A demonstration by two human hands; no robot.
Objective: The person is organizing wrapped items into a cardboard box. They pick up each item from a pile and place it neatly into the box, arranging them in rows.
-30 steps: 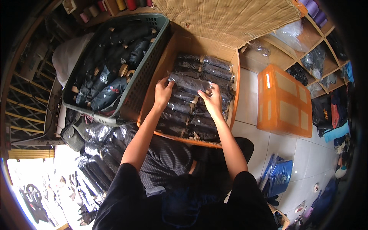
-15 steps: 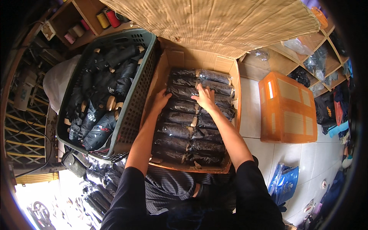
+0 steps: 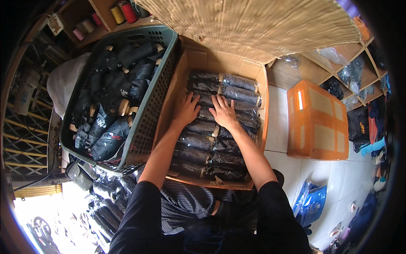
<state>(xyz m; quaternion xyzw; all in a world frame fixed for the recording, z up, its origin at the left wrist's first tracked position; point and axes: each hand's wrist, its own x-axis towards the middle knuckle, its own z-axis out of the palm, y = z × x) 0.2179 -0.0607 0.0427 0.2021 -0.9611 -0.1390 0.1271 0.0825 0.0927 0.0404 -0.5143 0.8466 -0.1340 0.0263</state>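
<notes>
A cardboard box point(image 3: 263, 139) stands in front of me with its flap raised at the far side. Inside lie two columns of folded black umbrellas point(image 3: 194, 141) in clear plastic sleeves, some showing pale wooden handles. My left hand point(image 3: 186, 111) rests flat on the left column, fingers spread. Beside it, my right hand point(image 3: 224, 113) lies on the umbrellas near the middle, its fingers also stretched out. Neither hand grips anything. The umbrellas under both palms are partly hidden.
Left of the box, a dark green perforated basket point(image 3: 141, 137) holds loose black umbrellas with wooden handles. An orange-wrapped carton point(image 3: 318, 120) and a blue plastic package point(image 3: 311, 203) sit on the tiled floor at right. Thread spools point(image 3: 127, 12) stand on a shelf at far left.
My left hand has moved from the box's left side onto the umbrellas. My right hand has flattened, its fingers now spread over the rows. The view has shifted slightly.
</notes>
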